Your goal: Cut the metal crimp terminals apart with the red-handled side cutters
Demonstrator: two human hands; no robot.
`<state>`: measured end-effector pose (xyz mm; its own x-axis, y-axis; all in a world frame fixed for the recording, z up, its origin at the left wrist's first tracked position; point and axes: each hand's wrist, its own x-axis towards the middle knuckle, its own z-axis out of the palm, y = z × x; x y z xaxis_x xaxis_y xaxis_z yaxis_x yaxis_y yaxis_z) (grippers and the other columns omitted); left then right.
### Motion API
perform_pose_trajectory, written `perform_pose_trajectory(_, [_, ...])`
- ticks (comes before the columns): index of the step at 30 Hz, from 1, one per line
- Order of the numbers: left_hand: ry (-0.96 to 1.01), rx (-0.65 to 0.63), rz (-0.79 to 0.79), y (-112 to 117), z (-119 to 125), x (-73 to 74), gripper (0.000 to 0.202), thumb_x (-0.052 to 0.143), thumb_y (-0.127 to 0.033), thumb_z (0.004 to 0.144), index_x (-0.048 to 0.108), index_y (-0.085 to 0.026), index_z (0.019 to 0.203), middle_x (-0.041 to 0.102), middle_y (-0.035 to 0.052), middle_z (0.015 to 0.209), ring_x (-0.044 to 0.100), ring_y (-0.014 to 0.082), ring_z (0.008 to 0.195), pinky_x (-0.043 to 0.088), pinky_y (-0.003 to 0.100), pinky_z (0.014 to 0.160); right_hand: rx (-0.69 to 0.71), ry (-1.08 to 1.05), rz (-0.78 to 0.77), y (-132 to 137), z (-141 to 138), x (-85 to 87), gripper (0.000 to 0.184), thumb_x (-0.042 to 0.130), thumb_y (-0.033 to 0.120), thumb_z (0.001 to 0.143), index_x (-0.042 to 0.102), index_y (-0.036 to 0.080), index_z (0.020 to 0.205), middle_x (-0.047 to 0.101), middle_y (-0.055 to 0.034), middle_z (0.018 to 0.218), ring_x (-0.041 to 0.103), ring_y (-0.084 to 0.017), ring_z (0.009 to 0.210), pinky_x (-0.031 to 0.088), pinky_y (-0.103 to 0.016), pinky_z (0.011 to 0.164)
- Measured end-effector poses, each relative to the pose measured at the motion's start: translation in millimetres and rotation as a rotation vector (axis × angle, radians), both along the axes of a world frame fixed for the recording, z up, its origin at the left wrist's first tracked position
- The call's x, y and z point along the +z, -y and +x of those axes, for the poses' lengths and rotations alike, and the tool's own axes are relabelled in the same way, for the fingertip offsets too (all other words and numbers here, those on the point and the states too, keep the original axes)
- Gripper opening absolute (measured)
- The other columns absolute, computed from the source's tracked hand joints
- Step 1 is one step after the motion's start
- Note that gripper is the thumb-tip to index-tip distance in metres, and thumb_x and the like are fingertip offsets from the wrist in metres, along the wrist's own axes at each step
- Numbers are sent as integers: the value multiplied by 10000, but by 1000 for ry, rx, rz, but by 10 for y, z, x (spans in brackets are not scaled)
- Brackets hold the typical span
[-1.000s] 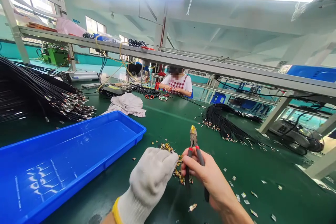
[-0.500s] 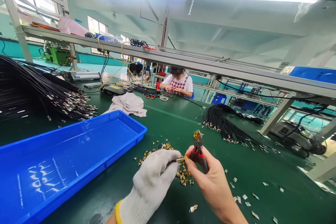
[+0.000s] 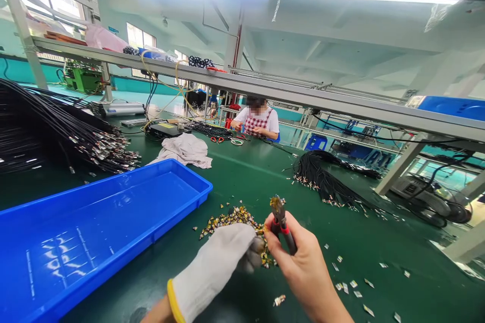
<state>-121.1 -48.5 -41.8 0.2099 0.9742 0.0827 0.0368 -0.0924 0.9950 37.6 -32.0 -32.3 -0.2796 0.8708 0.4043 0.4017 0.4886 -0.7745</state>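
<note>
My right hand (image 3: pixel 299 257), bare, is closed around a pair of pliers (image 3: pixel 285 229) with red and dark handles. The jaws point up, and a bit of amber film clings to them. My left hand (image 3: pixel 223 257) wears a white knit glove with a yellow cuff. Its fingers curl downward at the near edge of a pile of small gold and silver pieces (image 3: pixel 231 217), close to the right fingertips. Whatever those gloved fingers pinch is hidden.
A blue tray (image 3: pixel 182 212) stands at left, with a grey cloth (image 3: pixel 185 150) behind it. Bundles of black cables (image 3: pixel 76 131) lie at far left and others (image 3: pixel 322 176) at right. Small silver scraps (image 3: pixel 353 283) dot the green table. Across it sits a person (image 3: pixel 259 121).
My left hand has turned and dropped slightly, its fingers now curled downward; the thin metal piece between the hands no longer shows. The pliers have shifted a little left and down.
</note>
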Motion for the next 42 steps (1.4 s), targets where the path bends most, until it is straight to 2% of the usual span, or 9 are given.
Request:
perform_pose_trajectory(3, [359,-162,-194,-20,15,-106,403,441,-464,869,621,-138,715,598,28,588,533,123,492,456,260,535,16,18,28,14,5,-12,84,470,262,906,536,224,870,524,28,748,448,-119,634,375,-200,588])
perform_pose_trajectory(6, [489,-187,-248,-27,28,-173,361,471,-435,857,625,-134,732,603,31,599,527,118,477,439,252,507,24,38,35,17,9,-18,79,471,265,912,534,229,881,520,32,745,442,-119,632,372,-204,591])
perform_pose_trajectory(10, [261,-101,-63,-31,11,-104,268,511,-352,852,615,-153,706,610,24,664,543,130,598,445,257,600,17,27,12,8,4,12,130,452,317,934,528,226,881,515,33,751,430,-121,642,364,-207,596])
perform_pose_trajectory(14, [-70,139,60,-25,-17,23,278,447,-355,888,639,-184,782,651,9,744,574,153,707,453,266,690,-3,53,-95,-32,22,39,207,429,401,949,534,224,921,555,23,793,467,-134,686,369,-221,627])
perform_pose_trajectory(21, [-277,363,164,41,-40,93,285,441,-366,867,664,-228,755,679,-19,740,586,154,705,443,232,657,123,162,-255,-76,20,-21,306,382,444,955,533,202,845,605,-14,835,523,-180,776,398,-269,705])
perform_pose_trajectory(25, [-319,396,183,23,-66,65,279,428,-355,877,660,-234,782,671,-25,741,579,146,694,431,229,656,229,110,-299,-28,-41,-12,287,405,420,948,580,198,899,633,-25,932,552,-196,869,416,-285,795])
perform_pose_trajectory(29, [-313,418,183,-4,-96,38,275,410,-350,895,625,-229,773,654,-37,758,572,140,716,408,231,650,274,134,-357,-3,-66,-1,352,397,444,941,581,179,800,636,-42,851,568,-210,831,429,-297,761])
perform_pose_trajectory(34, [-321,442,181,-5,-109,31,265,412,-347,898,629,-231,798,653,-45,786,559,133,726,390,234,641,219,169,-308,15,-47,-34,306,406,449,943,576,202,880,639,-32,913,549,-198,825,411,-294,783])
perform_pose_trajectory(42, [-293,426,192,12,-114,60,286,409,-331,880,598,-213,701,608,-36,685,531,135,663,398,228,613,154,265,-299,42,-60,-62,292,402,446,947,584,224,996,646,-47,996,564,-220,873,397,-318,830])
